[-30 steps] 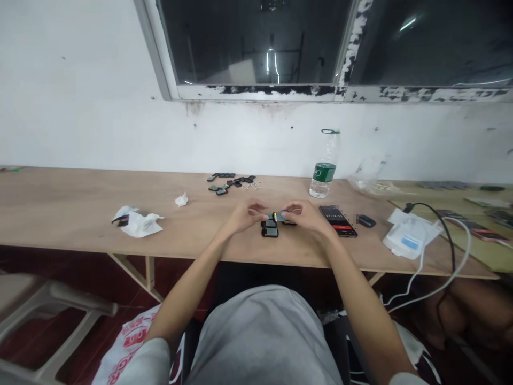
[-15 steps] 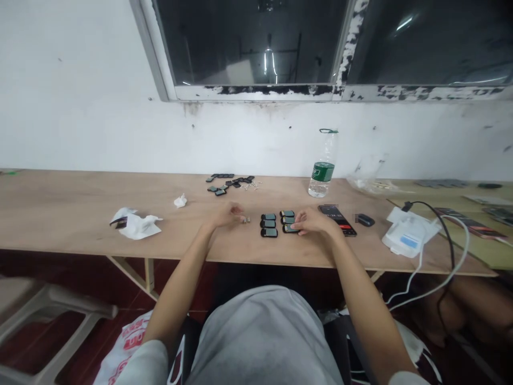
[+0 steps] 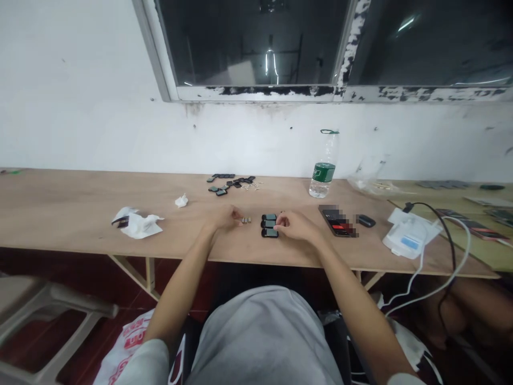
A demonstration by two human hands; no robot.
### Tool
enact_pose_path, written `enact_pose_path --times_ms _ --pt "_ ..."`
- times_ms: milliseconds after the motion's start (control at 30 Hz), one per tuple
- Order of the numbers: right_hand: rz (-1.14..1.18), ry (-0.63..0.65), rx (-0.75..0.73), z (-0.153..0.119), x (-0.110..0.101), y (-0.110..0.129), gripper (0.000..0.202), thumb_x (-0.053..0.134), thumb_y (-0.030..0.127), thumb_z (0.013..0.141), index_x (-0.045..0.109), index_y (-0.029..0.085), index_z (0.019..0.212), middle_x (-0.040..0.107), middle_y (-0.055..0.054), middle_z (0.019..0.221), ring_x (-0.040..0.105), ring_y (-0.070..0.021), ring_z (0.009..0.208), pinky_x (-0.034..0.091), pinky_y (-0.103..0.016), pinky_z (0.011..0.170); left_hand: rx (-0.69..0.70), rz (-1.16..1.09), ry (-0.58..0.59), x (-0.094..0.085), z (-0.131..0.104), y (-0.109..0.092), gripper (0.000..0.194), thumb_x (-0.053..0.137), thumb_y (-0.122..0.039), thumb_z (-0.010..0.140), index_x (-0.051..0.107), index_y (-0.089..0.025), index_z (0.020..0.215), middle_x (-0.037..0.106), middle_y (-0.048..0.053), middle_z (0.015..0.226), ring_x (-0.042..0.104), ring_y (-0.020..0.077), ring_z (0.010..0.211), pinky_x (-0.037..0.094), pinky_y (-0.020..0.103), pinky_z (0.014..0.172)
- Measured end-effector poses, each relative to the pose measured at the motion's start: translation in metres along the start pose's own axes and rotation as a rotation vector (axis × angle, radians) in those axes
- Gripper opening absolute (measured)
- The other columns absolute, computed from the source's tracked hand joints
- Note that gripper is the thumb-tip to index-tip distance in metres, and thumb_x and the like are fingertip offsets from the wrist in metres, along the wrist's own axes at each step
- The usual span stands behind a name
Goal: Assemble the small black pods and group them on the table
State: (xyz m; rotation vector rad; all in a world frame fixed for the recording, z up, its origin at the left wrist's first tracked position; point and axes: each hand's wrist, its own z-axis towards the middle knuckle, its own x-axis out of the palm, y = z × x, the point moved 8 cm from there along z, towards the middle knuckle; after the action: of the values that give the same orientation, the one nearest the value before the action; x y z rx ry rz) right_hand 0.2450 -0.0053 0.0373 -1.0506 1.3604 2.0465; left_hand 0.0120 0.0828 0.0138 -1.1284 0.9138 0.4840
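Note:
On the wooden table, a column of black pieces with grey-green panels lies before me. My right hand reaches over from the right, its fingertips pinched at the edge of this column. Beneath that hand, the second column of such pieces is mostly hidden. My left hand rests to the left with its fingers curled together, right beside a few small metal parts. Whatever either set of fingertips holds is too small or covered to make out.
More black pieces lie farther back with small pale bits. A water bottle stands near the wall. Rightward are a phone, a small black device and a white box with cables. Crumpled tissue lies left.
My right hand has shifted left from the right-hand column to the edge of the left-hand one, now covering the right-hand pieces. My left hand has stayed almost in place beside the metal parts.

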Motion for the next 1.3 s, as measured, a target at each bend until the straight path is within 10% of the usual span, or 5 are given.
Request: enact_pose_path --times_ms 767,1033,1300 --pt "0.249 0.051 -0.008 0.008 0.024 -0.002 0.016 0.074 0.027 0.074 0.062 0.019 0.081 0.071 -0.002 0.078 0.065 -0.0172 0.072 0.047 -0.025 0.064 0.058 0.303 0.082 0.007 -0.003 -0.009 0.021 0.064 -0.034 0.077 0.065 -0.019 0.092 0.071 0.007 0.087 0.064 0.0236 0.078 0.047 0.031 0.070" --pt "0.397 -0.167 -0.036 0.008 -0.003 0.001 0.022 0.072 0.034 0.079 0.070 0.017 0.092 0.074 -0.006 0.081 0.068 -0.0208 0.075 0.052 -0.029 0.068 0.333 -0.095 0.047 -0.005 -0.027 -0.072 0.027 0.053 -0.043 0.093 0.057 -0.020 0.106 0.070 0.006 0.100 0.067 0.0221 0.092 0.052 0.033 0.081" --pt "0.543 -0.166 -0.018 0.006 -0.008 0.008 0.027 0.073 0.037 0.081 0.071 0.015 0.096 0.077 -0.009 0.085 0.072 -0.0213 0.075 0.055 -0.030 0.068 0.489 0.000 -0.061 -0.004 -0.043 -0.117 0.023 0.055 -0.038 0.095 0.061 -0.020 0.109 0.065 0.008 0.112 0.062 0.0243 0.104 0.051 0.040 0.095"
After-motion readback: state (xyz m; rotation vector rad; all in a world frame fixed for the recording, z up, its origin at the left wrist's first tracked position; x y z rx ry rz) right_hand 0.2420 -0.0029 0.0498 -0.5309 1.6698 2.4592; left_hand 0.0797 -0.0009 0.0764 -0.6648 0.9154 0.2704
